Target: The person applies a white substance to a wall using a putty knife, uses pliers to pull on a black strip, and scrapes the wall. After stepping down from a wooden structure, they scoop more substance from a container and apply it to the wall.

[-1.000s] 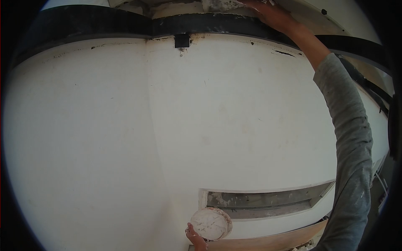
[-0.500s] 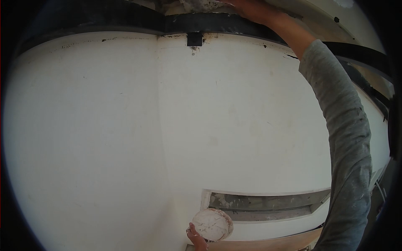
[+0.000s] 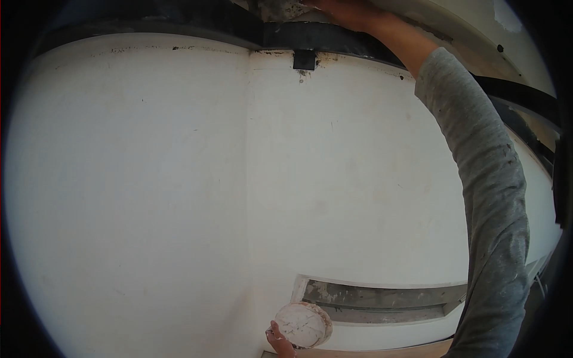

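My left hand (image 3: 279, 340) grips the edge of a round tub (image 3: 301, 325) at the bottom of the view, thumb over its rim. White paste, marked with streaks, covers the inside of the tub. My right arm, in a grey sleeve, stretches up along the right side. At the top edge, my right hand (image 3: 343, 12) is close to the dark beam (image 3: 322, 34) and the rough patch above it. The frame cuts off most of its fingers, so whatever it may hold is hidden.
White walls (image 3: 358, 167) meet at a vertical corner in front of me. A small black bracket (image 3: 304, 59) sits below the beam. Lower right, a long recessed opening (image 3: 382, 295) is set in the wall, behind the tub.
The view has swung slightly left, so the wall corner and bracket appear further right. My right hand has shifted a little left and up in view. The tub stays in my left hand.
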Action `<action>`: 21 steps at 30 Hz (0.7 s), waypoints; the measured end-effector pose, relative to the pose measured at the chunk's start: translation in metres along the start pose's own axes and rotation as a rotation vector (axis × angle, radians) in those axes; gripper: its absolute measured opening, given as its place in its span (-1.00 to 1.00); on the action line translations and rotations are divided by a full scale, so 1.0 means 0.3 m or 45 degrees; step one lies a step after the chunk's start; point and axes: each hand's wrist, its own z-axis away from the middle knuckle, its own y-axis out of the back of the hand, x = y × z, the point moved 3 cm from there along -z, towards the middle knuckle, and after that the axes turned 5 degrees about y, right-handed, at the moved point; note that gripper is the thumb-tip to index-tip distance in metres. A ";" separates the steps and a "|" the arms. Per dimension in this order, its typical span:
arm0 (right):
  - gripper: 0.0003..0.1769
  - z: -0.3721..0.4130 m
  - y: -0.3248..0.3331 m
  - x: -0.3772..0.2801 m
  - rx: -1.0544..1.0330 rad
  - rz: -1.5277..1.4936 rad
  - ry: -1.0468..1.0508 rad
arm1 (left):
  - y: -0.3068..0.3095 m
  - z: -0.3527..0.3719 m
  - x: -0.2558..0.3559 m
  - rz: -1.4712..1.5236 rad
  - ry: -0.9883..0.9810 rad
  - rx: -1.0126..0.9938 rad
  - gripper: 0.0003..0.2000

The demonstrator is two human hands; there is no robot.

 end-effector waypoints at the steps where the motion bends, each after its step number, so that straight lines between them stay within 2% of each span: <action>1: -0.58 -0.012 0.001 -0.007 0.012 0.026 0.004 | -0.016 0.022 0.026 0.052 0.023 0.006 -0.44; 4: -0.60 -0.030 0.055 -0.068 -0.113 -0.031 -0.088 | -0.017 0.029 0.033 0.081 0.010 0.025 -0.45; 8: -0.60 -0.033 0.046 -0.057 -0.100 -0.010 -0.057 | 0.021 -0.010 0.013 -0.024 -0.001 0.095 -0.45; 11: -0.61 -0.034 0.022 -0.045 -0.069 -0.029 -0.044 | 0.017 -0.007 0.032 0.036 0.012 0.054 -0.45; 14: -0.62 -0.023 0.036 -0.044 -0.138 -0.094 -0.160 | 0.009 0.035 0.086 -0.100 0.063 0.067 -0.45; 17: -0.62 0.015 0.089 -0.065 -0.238 -0.095 -0.192 | 0.012 0.049 0.106 -0.001 0.062 0.079 -0.45; 21: -0.59 0.057 0.087 -0.055 -0.226 -0.016 -0.168 | 0.039 0.057 0.082 0.098 -0.098 0.187 -0.44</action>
